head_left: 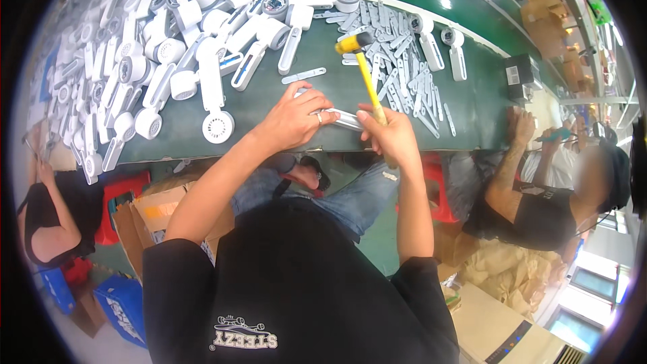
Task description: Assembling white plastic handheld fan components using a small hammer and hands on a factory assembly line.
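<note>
My left hand [300, 118] is closed around one end of a white handheld fan's handle [347, 120], held level at the table's near edge. My fingers cover much of it, and its round head does not show. At the handle's other end, my right hand [391, 133] touches it with thumb and fingers. The same hand grips a yellow-handled mallet [367, 79], which stands nearly upright with its yellow and black head above the table. Just beyond my left hand lies a loose grey strip-shaped cover [304, 75].
Many white handheld fans [162, 47] are heaped across the left of the green table [269, 104]. Several grey covers [397, 54] lie spread at the right. Co-workers sit on both sides, one with an arm [509, 162] near the table. An open carton [158, 205] stands below left.
</note>
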The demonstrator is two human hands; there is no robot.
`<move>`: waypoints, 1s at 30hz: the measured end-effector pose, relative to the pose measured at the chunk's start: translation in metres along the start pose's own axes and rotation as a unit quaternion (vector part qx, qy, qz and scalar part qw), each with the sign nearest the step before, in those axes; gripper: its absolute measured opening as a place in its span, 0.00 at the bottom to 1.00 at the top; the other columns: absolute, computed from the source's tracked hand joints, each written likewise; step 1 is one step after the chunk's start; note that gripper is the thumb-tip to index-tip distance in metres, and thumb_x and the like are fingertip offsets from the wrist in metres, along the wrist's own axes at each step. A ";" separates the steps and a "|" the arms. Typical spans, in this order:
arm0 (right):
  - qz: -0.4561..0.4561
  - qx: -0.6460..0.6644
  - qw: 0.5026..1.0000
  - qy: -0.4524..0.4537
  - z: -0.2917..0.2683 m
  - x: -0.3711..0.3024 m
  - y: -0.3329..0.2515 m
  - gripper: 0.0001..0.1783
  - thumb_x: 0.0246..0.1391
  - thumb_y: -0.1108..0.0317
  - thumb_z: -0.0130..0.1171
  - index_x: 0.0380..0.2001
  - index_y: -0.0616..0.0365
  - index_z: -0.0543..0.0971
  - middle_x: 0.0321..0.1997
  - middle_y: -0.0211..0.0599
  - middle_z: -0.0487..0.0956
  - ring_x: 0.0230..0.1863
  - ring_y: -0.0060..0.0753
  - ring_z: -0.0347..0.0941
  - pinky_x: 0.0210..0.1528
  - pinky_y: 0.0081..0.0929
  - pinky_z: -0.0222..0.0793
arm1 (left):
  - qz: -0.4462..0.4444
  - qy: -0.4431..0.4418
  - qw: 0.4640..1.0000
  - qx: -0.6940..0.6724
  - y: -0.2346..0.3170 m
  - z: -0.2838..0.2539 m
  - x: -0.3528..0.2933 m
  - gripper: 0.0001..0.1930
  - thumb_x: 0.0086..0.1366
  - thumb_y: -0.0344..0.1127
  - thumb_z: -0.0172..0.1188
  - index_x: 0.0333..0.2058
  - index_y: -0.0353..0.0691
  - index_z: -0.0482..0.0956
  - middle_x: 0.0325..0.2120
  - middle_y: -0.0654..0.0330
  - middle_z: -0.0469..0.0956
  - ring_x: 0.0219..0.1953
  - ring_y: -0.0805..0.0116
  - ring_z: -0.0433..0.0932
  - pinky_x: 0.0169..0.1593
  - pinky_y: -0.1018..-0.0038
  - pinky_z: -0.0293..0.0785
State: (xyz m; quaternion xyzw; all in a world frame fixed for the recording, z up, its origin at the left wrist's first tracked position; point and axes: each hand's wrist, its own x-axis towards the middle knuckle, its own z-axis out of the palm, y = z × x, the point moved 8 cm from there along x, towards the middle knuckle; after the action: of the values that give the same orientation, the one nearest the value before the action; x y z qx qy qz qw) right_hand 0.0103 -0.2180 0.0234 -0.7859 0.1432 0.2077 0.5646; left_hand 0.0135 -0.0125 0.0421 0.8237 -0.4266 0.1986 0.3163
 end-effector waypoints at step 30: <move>-0.101 0.121 0.984 0.085 -0.019 -0.050 0.030 0.15 0.69 0.65 0.67 0.52 0.63 0.86 0.26 0.28 0.81 0.17 0.11 0.65 0.18 0.15 0.56 | -0.191 -0.097 0.976 0.031 -0.029 -0.018 0.024 0.20 0.66 0.48 0.69 0.49 0.40 0.87 0.43 0.52 0.86 0.54 0.51 0.80 0.59 0.57 0.75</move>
State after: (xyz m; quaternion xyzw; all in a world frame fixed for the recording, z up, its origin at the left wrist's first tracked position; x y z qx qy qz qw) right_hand -0.0441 -0.2466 0.0279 -0.7373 0.1347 0.0628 0.6590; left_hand 0.0499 -0.0013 0.0586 0.9148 -0.2835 0.0672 0.2796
